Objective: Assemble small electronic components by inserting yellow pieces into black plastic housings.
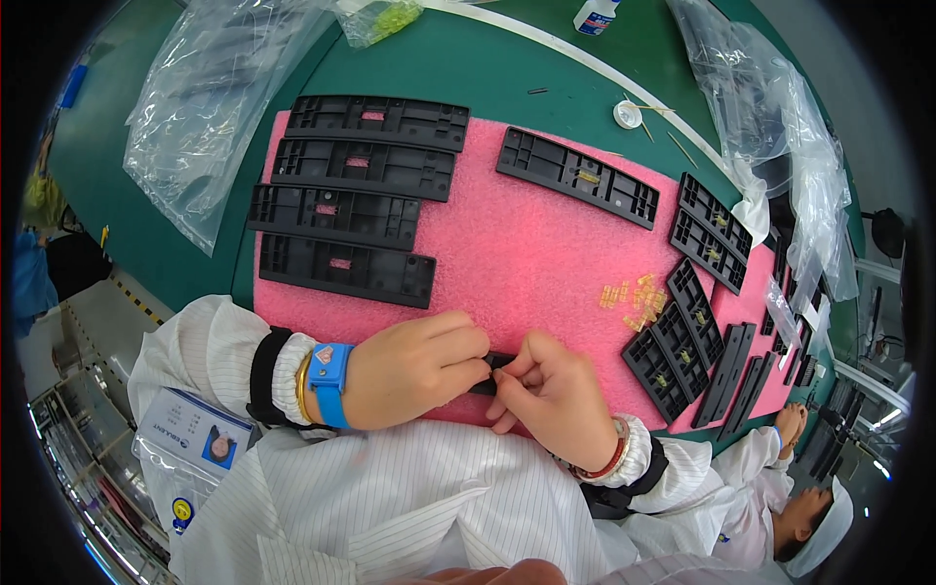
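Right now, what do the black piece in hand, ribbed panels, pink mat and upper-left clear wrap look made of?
Black piece: probably matte plastic; mostly covered, so uncertain.
Ribbed panels: likely molded plastic, satin black; regular ribs and pockets.
Pink mat: probably foam, matte; fine mottled texture.
Clear wrap: likely thin plastic film, glossy; see-through, creased, with highlights.

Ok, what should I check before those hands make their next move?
1. Left hand and right hand both at the partly hidden black plastic piece: ok.
2. Its full shape: cannot tell; hands cover it.
3. Blue wrist strap on the left wrist: ok.
4. Small, flat yellow pieces loose on the pink foam mat: ok.
5. Yellow pieces in the four long black plastic panels at left: not ok; none visible.
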Action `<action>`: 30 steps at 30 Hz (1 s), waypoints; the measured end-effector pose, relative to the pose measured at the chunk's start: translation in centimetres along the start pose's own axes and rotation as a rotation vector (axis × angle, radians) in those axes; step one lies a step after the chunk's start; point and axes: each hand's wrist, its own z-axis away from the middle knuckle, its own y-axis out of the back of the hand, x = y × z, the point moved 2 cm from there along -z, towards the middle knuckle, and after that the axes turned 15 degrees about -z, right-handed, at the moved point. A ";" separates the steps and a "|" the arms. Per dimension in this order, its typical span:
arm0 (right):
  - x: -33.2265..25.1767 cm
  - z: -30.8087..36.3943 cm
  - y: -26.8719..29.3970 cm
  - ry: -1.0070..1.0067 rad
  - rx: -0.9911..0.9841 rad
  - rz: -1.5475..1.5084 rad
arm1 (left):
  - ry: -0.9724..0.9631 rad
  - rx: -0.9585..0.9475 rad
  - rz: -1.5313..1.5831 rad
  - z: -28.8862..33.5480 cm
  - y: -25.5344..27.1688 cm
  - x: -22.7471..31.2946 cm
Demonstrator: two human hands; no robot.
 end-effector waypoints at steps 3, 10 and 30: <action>-0.1 0.0 0.0 0.001 -0.004 0.015 | -0.010 -0.008 -0.010 0.0 -0.1 0.0; -0.1 0.1 0.0 -0.009 0.034 0.011 | -0.011 0.016 0.006 0.2 -0.1 -0.1; -0.3 0.2 -0.1 -0.019 0.032 0.035 | -0.021 -0.011 -0.041 0.2 0.2 0.0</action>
